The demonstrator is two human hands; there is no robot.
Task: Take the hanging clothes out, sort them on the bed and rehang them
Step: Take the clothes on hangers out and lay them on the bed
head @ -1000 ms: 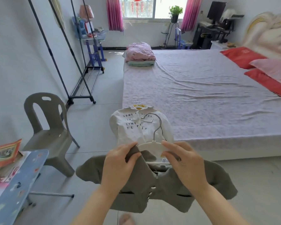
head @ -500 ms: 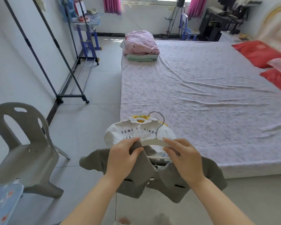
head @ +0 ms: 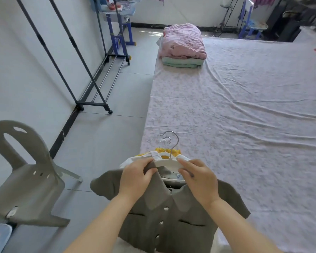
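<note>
Head view: left hand (head: pixel 135 177) and right hand (head: pixel 199 179) each pinch the white hanger (head: pixel 167 162). Grey shirt (head: pixel 164 216) hangs on it at the bed (head: pixel 244 125) edge.

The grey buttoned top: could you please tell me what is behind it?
Behind the grey top, a white garment's edge and a yellow garment beyond it show, plus their metal hooks. The rest is covered.

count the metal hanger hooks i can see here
3, bunched above the grey shirt: the tallest hook rises from the white hanger; a middle hook and a smallest hook sit just left of it, over the yellow garment. Others may be hidden.
</note>
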